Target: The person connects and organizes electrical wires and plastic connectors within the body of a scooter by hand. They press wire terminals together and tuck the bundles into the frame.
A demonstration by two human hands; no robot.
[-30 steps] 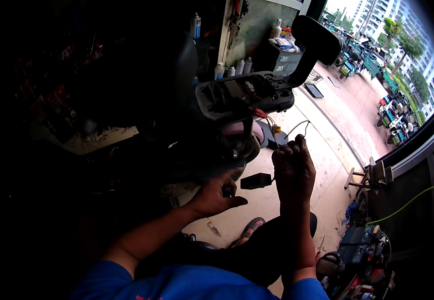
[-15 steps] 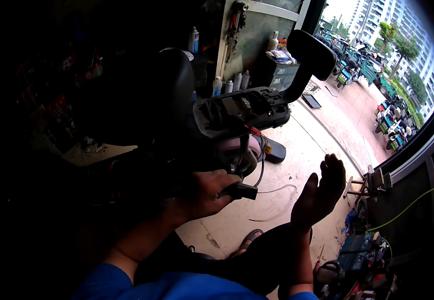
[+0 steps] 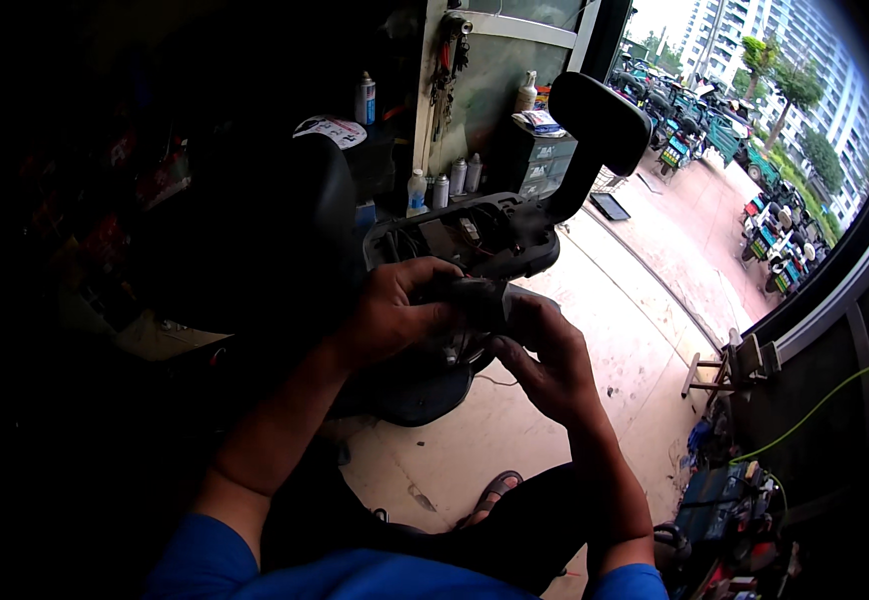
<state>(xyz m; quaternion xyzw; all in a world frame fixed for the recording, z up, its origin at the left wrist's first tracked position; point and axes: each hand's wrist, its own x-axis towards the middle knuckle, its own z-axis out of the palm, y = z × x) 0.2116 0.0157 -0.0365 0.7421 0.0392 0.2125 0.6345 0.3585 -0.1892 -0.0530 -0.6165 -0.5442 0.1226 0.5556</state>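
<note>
Together, both hands close on one small dark part (image 3: 475,298), held just below the open underside of an upturned scooter body (image 3: 475,232). From above and the left, the left hand (image 3: 395,312) curls its fingers over the part; the right hand (image 3: 545,358) pinches it from below and the right, thumb and fingertips clenched against it. What the part is cannot be told, since the fingers cover most of it.

Close above the grip the scooter's black shell crowds in, and a padded backrest (image 3: 600,120) rises beyond it, up and to the right. Directly beneath the hands sits a round dark wheel (image 3: 410,385), with a thin wire (image 3: 500,381) trailing beside it. Left of the grip everything is dark clutter. To the right and below, bare pale concrete floor (image 3: 595,300) gives open room, out to a small wooden stool (image 3: 720,365). Beyond the scooter, spray cans (image 3: 445,185) stand by a green panel (image 3: 500,70). A sandalled foot (image 3: 495,495) rests on the floor under the right forearm.
</note>
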